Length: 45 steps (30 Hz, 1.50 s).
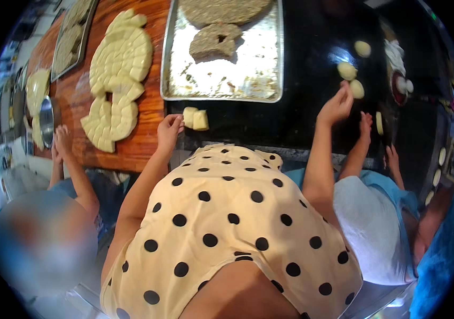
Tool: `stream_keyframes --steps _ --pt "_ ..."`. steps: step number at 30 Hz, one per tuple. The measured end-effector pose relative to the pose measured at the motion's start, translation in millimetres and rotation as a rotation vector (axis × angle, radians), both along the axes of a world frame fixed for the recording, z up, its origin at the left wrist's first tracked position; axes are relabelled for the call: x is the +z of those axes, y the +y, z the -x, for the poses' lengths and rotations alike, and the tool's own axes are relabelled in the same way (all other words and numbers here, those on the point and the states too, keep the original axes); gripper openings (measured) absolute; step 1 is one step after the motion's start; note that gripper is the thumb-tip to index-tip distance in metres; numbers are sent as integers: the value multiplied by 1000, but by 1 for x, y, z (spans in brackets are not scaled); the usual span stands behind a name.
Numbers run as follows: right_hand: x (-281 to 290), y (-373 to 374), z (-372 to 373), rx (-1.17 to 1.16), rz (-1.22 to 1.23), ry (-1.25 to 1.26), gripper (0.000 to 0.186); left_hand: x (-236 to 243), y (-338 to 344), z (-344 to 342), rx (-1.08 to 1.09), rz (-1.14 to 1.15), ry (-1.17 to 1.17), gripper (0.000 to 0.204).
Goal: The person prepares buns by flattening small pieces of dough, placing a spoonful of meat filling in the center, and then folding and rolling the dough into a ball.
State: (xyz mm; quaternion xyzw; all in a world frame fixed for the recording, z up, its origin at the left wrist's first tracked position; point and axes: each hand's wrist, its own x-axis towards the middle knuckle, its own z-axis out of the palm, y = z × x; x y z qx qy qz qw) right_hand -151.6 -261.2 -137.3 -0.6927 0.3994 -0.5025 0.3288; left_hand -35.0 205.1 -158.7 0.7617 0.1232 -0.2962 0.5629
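My left hand (170, 130) is closed in a pinch at the edge of two joined pale dough pieces (195, 118), near the front of the black worktop. Reaching forward on the right, my right hand (338, 103) has its fingertips drawn together beside a pale dough ball (356, 89). Whether anything is between those fingertips is hidden. Another dough ball (347, 70) lies just beyond them, and a third dough ball (362, 49) is farther back.
A metal tray (259, 64) holds brown, crumbly filling (216, 42). Scored dough (120, 58) covers part of the wooden board (155, 53) at left, with a metal bowl (47, 119) farther left. Co-workers stand on both sides; one's hand (365, 126) is close to my right arm.
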Motion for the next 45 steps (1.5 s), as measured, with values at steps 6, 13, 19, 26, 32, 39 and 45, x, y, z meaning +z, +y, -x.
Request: stream_keyframes --steps 6,13,19,26,32,39,45 --pt "13 205 21 1084 -309 486 23 -49 28 17 -102 -254 -206 33" --pt "-59 262 -39 1375 141 612 80 -32 -12 4 -34 -47 127 38" --pt "-64 269 -37 1357 37 628 62 -42 19 -14 -21 54 207 33" --pt "-12 219 33 913 -265 743 55 -40 11 -12 -533 -289 -325 30" --pt "-13 109 99 342 -161 1117 58 -11 -3 -3 -645 -398 -472 29" --pt "-46 68 90 163 -247 1003 65 22 -15 -14 -627 -326 -485 26" --pt "-99 87 72 66 -3 1036 68 27 -42 0 -569 -182 -356 25"
